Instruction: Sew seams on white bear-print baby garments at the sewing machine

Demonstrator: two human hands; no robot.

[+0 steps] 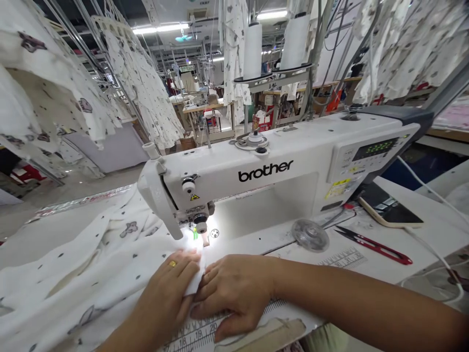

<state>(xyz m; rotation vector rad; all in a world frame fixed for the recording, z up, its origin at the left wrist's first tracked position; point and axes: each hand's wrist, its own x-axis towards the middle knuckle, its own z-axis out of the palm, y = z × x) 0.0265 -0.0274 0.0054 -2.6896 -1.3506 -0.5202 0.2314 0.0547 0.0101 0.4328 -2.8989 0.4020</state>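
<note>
White fabric with small dark prints (120,254) lies over the left of the sewing machine bed, its edge running under the lit needle area (198,232). My left hand (172,283), a yellow ring on one finger, has its fingers pressed together on this edge close to the presser foot. A fold of cloth shows between its fingers and thumb. Right beside it, my right hand (238,288) rests palm down, thumb spread away and fingertips touching the fabric edge; the tips are partly hidden. The white Brother sewing machine (227,176) stands just beyond both hands.
Red-handled thread snips (377,244), a clear round disc (310,235) and a phone with a cable (390,205) lie at right. A printed ruler scale (198,335) runs along the front. Thread cones (252,51) stand behind; printed garments (142,88) hang around.
</note>
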